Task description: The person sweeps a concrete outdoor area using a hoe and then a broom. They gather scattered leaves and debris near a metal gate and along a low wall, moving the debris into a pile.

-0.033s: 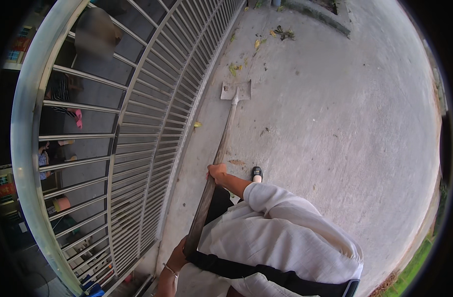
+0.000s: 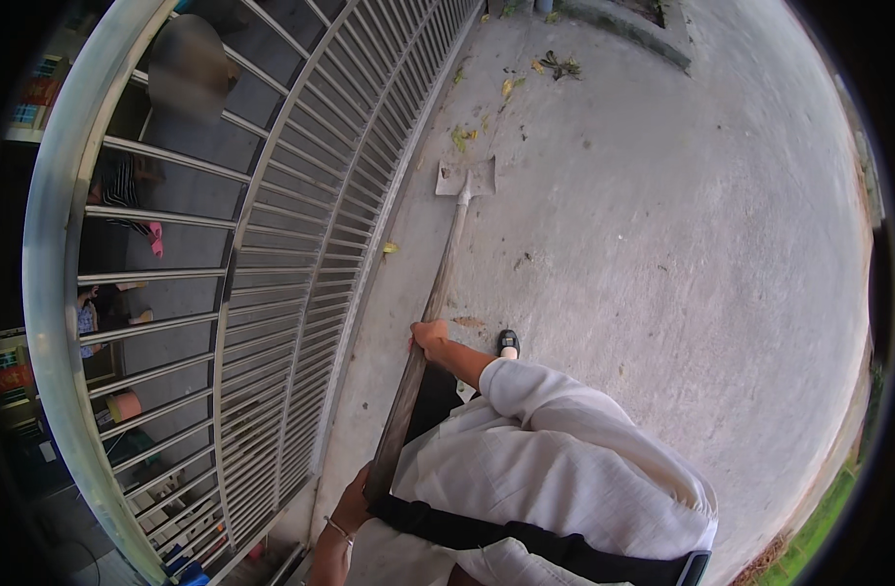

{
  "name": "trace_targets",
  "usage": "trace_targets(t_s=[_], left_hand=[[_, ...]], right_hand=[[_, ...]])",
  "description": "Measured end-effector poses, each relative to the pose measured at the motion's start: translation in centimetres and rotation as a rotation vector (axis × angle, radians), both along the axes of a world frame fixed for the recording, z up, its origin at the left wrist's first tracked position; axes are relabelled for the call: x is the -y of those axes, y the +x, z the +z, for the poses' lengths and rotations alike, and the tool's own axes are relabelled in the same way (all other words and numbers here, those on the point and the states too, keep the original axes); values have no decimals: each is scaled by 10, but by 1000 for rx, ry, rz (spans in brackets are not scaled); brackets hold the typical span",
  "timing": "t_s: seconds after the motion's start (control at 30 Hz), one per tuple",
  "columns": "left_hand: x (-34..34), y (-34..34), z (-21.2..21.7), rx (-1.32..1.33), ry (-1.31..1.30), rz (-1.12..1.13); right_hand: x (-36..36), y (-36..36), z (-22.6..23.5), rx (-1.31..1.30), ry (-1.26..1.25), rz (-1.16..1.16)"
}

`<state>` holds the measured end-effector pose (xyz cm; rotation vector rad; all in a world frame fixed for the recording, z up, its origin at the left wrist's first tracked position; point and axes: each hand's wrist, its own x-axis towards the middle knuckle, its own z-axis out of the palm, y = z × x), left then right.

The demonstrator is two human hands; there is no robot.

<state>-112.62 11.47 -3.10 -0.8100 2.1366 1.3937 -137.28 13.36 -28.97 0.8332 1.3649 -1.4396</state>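
Observation:
A long wooden-handled shovel (image 2: pixel 445 269) slants away from me, its flat metal blade at the far end on the concrete. A little dirt or leaf matter shows on the blade. My right hand (image 2: pixel 429 337) is closed around the middle of the handle. Farther back, my left hand (image 2: pixel 352 503), with a bracelet at the wrist, grips the handle near its rear end; part of its fingers is hidden. Just past the blade lie yellow-green leaves (image 2: pixel 460 138).
A metal railing (image 2: pixel 301 195) runs along my left, with people and household things on a lower level behind it. Scattered leaves (image 2: pixel 509 88) and a dark plant clump (image 2: pixel 562 66) lie farther ahead. A raised concrete curb (image 2: pixel 628 34) stands at the far end. Grass (image 2: pixel 824 527) borders the right.

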Motion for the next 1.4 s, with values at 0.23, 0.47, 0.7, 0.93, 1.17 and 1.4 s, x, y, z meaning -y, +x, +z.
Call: trace_targets(t_s=[0.23,0.47,0.7,0.93,1.17,1.4], left_hand=[[33,-95,-54,88,-21,-4],[113,-193,-42,246,72,20],[214,-168,-11,233,141,-26],[230,-266,3,163,20,-172],[277,-271,63,578,51,-20],[251,-302,28,395,-149,-180]], right_hand=[[34,-108,-90,-25,-47,58],[85,-190,-59,-22,-4,-101],[136,-144,-7,87,-26,-333],[142,-219,-31,-20,-54,-314],[162,-181,6,355,-210,-304],[138,-240,-9,272,-122,-292]])
